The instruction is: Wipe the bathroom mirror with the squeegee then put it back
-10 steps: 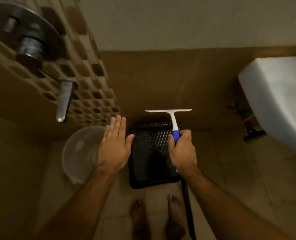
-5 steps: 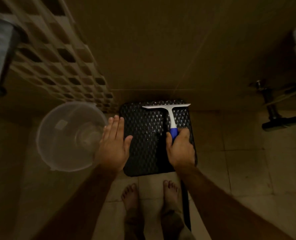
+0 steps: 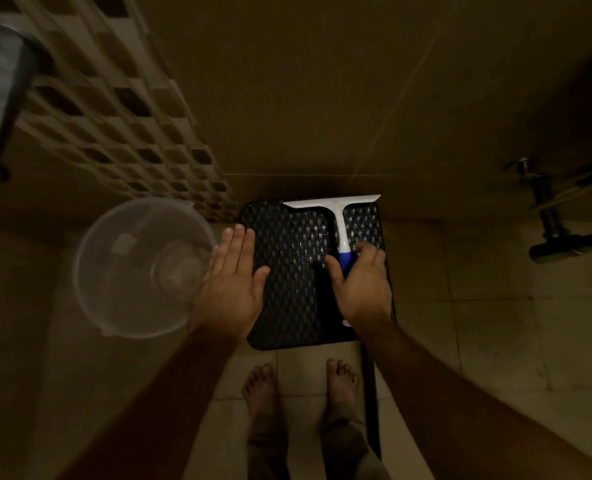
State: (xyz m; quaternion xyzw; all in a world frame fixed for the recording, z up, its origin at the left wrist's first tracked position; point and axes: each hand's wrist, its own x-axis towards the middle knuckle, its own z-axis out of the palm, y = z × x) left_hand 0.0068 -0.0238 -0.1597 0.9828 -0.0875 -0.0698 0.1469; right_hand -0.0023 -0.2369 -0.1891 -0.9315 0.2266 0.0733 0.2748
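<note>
Here, from my remote view: the black woven stool point(image 3: 287, 271) stands on the tiled floor point(image 3: 478, 323) against the wall. A clear plastic bucket point(image 3: 138, 268) sits just left of it. My left hand point(image 3: 232, 282) hovers flat, fingers straight and together. My right hand point(image 3: 360, 285), fingers spread and relaxed, rests over the blue handle of the squeegee point(image 3: 336, 209), which lies on the stool.
</note>
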